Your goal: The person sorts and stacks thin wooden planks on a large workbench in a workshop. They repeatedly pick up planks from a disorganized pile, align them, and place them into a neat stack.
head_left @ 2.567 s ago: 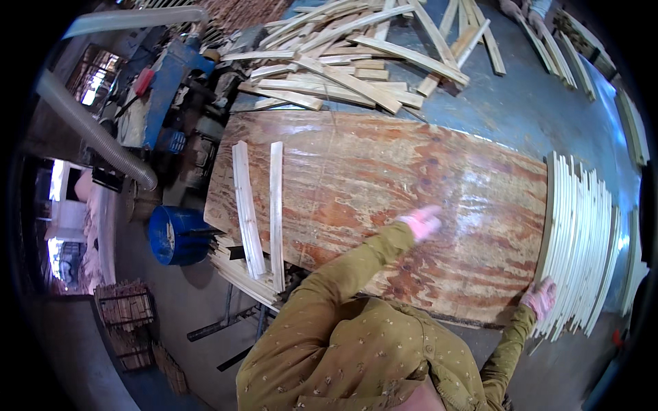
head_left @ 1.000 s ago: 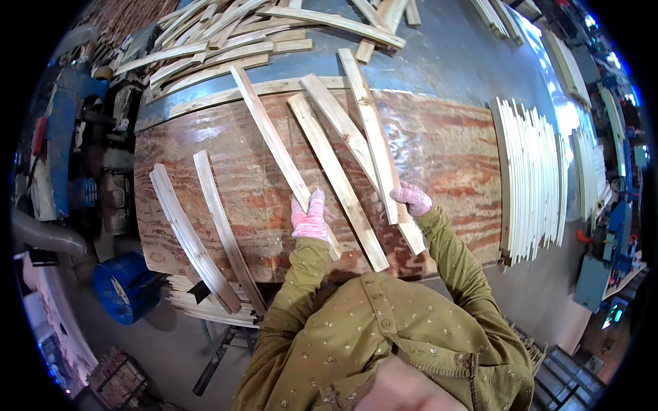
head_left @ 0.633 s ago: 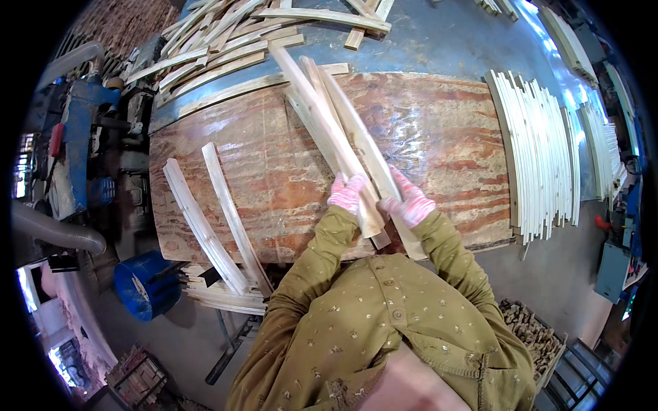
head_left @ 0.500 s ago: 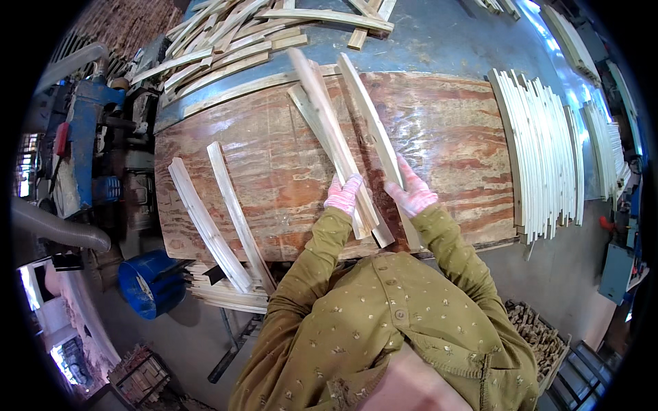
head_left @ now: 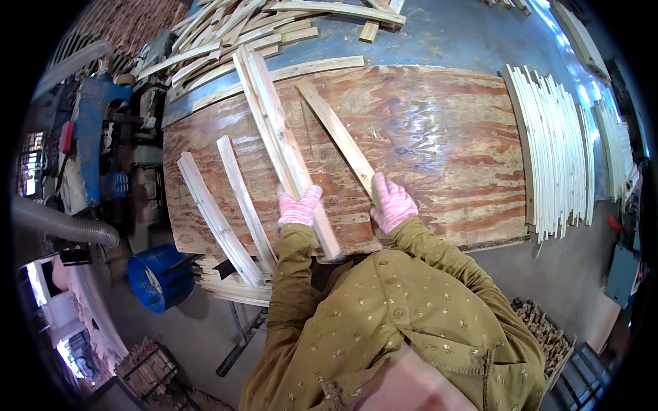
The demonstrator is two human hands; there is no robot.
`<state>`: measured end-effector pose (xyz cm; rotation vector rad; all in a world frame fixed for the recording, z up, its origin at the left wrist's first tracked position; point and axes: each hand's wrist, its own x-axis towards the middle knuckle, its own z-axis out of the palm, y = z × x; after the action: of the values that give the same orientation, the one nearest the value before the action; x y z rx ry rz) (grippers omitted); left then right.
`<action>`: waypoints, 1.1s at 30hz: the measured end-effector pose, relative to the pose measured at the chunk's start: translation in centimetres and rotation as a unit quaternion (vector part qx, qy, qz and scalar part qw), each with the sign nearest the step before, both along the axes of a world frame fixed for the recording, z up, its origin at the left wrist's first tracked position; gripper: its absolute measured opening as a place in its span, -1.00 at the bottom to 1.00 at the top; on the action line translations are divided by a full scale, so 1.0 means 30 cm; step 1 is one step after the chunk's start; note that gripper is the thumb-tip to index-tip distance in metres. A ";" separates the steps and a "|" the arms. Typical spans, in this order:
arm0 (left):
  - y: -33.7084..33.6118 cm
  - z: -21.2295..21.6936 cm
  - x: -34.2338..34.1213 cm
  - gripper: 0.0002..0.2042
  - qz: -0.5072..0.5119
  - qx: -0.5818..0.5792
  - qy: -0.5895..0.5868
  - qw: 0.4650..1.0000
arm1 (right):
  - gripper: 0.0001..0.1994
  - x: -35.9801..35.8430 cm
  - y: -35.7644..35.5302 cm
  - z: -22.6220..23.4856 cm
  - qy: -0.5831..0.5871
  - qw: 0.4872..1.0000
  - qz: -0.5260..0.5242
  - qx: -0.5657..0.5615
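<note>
My left hand (head_left: 299, 207), in a pink-and-white glove, is closed around a pair of pale wooden strips (head_left: 275, 127) lying side by side, their near ends reaching the front edge of the board. A single wooden strip (head_left: 340, 137), slanting away to the far left, has its near end in my gloved right hand (head_left: 395, 203). Left of my left hand, two more strips rest apart: a wider grooved-looking one (head_left: 216, 216) and a narrower one (head_left: 243, 198). Both overhang the front edge of the brown plywood board (head_left: 439, 144).
Loose strips (head_left: 240, 31) lie in a jumbled heap at the far left. Along the right edge stands a neat row of pale strips (head_left: 554, 151). A blue drum (head_left: 159, 279) and blue machinery (head_left: 96, 151) are at the left, a crate of wood offcuts (head_left: 534, 335) at the lower right.
My left hand has moved left, now holding two strips together instead of one. My right hand has let go of its former strip and grips the one that lay beneath.
</note>
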<state>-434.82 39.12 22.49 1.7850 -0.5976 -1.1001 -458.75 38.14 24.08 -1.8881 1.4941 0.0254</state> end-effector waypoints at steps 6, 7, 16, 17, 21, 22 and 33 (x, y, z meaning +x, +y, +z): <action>0.067 -0.084 0.102 -0.09 -0.108 0.244 -0.355 0.896 | -0.38 0.096 -0.095 -0.214 -0.408 0.876 -0.117 0.228; 0.084 -0.111 0.102 -0.08 -0.134 0.286 -0.411 0.855 | -0.41 0.152 -0.083 -0.212 -0.401 0.875 -0.174 0.208; 0.070 -0.039 0.069 -0.10 -0.149 0.315 -0.427 0.834 | -0.25 -0.055 -0.102 -0.184 -0.654 0.409 -0.234 0.592; 0.070 -0.036 0.076 -0.09 -0.150 0.316 -0.413 0.841 | -0.21 -0.069 -0.102 -0.118 -0.642 0.494 -0.262 0.524; 0.064 -0.014 0.092 -0.14 -0.136 0.298 -0.392 0.860 | -0.31 -0.172 -0.102 -0.084 -0.632 0.592 -0.164 0.473; 0.080 -0.051 0.112 -0.17 -0.128 0.274 -0.408 0.861 | -0.43 -0.168 -0.101 -0.068 -0.625 0.592 -0.178 0.477; 0.092 -0.113 -0.014 -0.18 -0.127 0.134 -0.251 0.950 | -0.57 -0.652 0.003 0.208 -0.234 0.877 -0.408 -0.095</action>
<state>-435.22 41.88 19.10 2.2998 -1.0471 -0.9221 -478.30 38.24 30.32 -1.1271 1.8453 -0.9272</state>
